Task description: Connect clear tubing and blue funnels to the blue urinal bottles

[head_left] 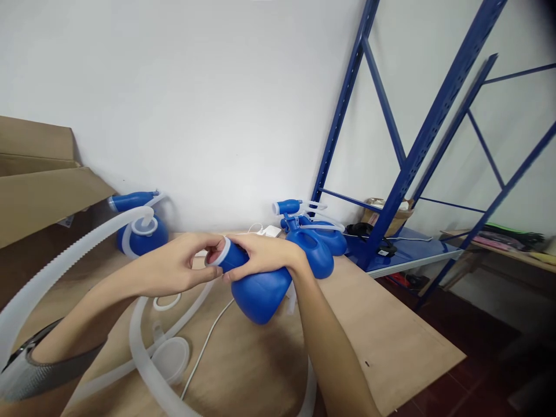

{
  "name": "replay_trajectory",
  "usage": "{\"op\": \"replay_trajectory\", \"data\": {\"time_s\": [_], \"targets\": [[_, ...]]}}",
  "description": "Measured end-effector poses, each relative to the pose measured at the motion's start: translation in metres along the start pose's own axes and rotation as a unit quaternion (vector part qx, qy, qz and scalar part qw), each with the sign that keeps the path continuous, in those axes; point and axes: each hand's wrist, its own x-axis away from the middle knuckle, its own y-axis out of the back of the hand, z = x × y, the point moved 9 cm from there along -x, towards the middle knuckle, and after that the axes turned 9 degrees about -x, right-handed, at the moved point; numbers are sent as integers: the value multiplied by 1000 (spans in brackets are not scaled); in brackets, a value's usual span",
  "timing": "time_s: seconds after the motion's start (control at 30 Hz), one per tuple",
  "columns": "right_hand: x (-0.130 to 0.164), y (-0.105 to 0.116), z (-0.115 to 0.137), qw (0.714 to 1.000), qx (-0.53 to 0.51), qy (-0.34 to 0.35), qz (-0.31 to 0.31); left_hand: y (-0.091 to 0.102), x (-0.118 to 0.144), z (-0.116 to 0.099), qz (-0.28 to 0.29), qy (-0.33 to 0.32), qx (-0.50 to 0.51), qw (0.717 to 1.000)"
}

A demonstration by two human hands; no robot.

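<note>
A blue plastic urinal bottle (263, 295) lies tilted in front of me, its mouth pointing left. My right hand (260, 255) wraps over its neck, thumb near the rim. A white ring (225, 252) sits around the mouth. My left hand (186, 263) pinches that ring, thumb outside and fingers curled at or inside the opening; the fingertips are partly hidden. Below my left wrist, a clear round lid (172, 358) and a loose white ring (167, 302) lie on the table. A translucent corrugated hose (143, 359) loops over the wood.
More blue bottles (310, 252) with hoses stand at the back right, another bottle (145, 234) at the back left. A cardboard box (43, 174) is at the left. A white cable (206, 341) crosses the wooden table (382, 336). Blue metal shelving (428, 133) rises at the right.
</note>
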Motion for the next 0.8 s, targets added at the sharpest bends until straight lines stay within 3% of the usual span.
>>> {"op": "replay_trajectory", "data": {"time_s": [0.33, 0.8], "targets": [[-2, 0, -8, 1000, 10, -20, 1, -1, 0, 6, 12, 16, 65, 998], [-1, 0, -2, 999, -38, 13, 3, -4, 1, 8, 27, 25, 80, 996]]}}
